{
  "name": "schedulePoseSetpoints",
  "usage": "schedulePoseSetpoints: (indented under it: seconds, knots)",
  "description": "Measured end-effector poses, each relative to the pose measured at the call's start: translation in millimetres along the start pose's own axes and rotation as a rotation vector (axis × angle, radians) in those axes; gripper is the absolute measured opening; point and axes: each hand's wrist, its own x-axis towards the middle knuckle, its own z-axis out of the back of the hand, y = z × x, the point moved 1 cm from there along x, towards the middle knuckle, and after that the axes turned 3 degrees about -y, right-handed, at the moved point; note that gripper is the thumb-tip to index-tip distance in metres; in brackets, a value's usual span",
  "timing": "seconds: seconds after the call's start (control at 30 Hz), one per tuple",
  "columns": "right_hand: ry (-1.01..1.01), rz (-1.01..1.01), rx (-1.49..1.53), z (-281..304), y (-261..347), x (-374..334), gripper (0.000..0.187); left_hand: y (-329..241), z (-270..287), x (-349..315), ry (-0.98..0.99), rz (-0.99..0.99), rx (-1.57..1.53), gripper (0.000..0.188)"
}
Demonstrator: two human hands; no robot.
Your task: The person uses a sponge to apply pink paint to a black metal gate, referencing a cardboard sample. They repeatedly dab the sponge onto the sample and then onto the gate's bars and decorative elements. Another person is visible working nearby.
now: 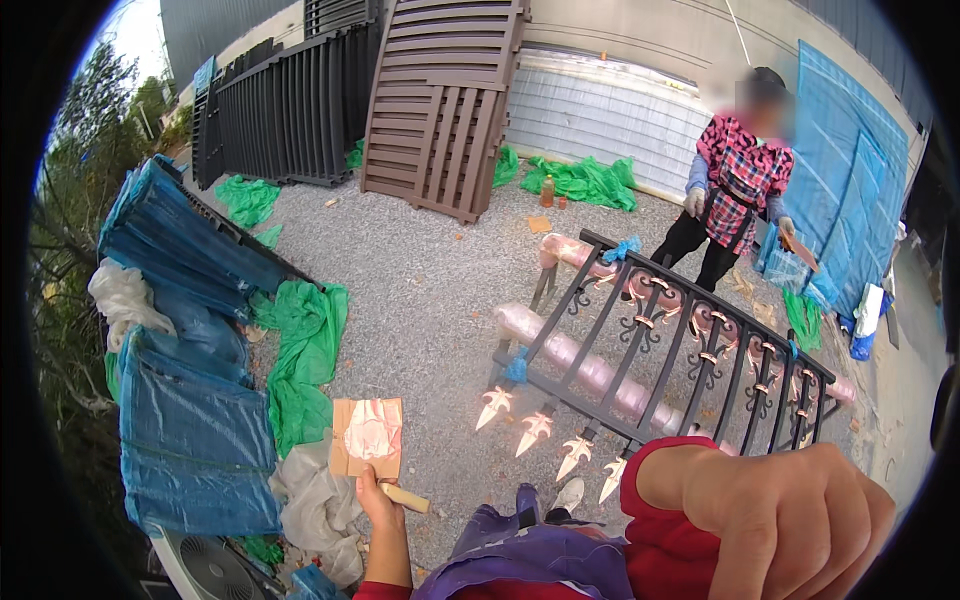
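My left hand (379, 503) grips a square piece of brown cardboard (367, 432) smeared with shiny copper-pink paint. A pale wooden handle (407, 499) sticks out to the right below the thumb; the rest of it is hidden. Close up at the lower right, my right hand (790, 510) is closed with curled fingers, and anything inside it is hidden. Beyond it, a black metal railing panel (590, 401) lies tilted on plastic-wrapped supports (556, 347). Its scroll ornaments and spear tips (535, 432) are copper-pink.
Across the railing stands a person (740, 185) in a checked shirt and gloves, holding a brownish flat piece (798, 248). Blue-wrapped panels (200, 450) and green sheeting (305, 365) line the left. A brown slatted panel (440, 110) leans at the back near a bottle (547, 191).
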Motion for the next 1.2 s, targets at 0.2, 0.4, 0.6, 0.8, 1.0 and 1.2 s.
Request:
schedulePoseSetpoints:
  seconds: [0.2, 0.4, 0.6, 0.8, 1.0, 1.2]
  knots:
    - [0.164, -0.037, 0.253, -60.5, -77.6, 8.8, 0.011, -58.2, 100.2, 22.5, -0.158, -0.127, -0.025, 0.014]
    - [0.172, -0.057, 0.343, -90.5, -129.4, 11.0, 0.014, -75.6, 166.2, 36.4, -0.274, -0.163, -0.102, 0.016]
    - [-0.108, 0.062, 0.175, -103.4, -183.3, 0.6, 0.019, -65.9, 162.6, 67.3, -0.327, -0.162, -0.151, 0.015]
    - [0.169, -0.182, 0.539, -36.3, -229.0, 8.2, 0.013, -90.2, 126.8, 120.8, -0.335, -0.188, -0.125, 0.015]
    - [0.092, -0.054, 0.447, 32.3, -278.4, 12.2, 0.011, -112.1, 87.8, 211.0, -0.305, -0.19, 0.005, 0.018]
    - [0.025, 0.15, 0.156, 101.1, -283.6, 2.3, 0.005, -117.2, -56.1, 293.8, 0.015, -0.079, 0.123, 0.019]
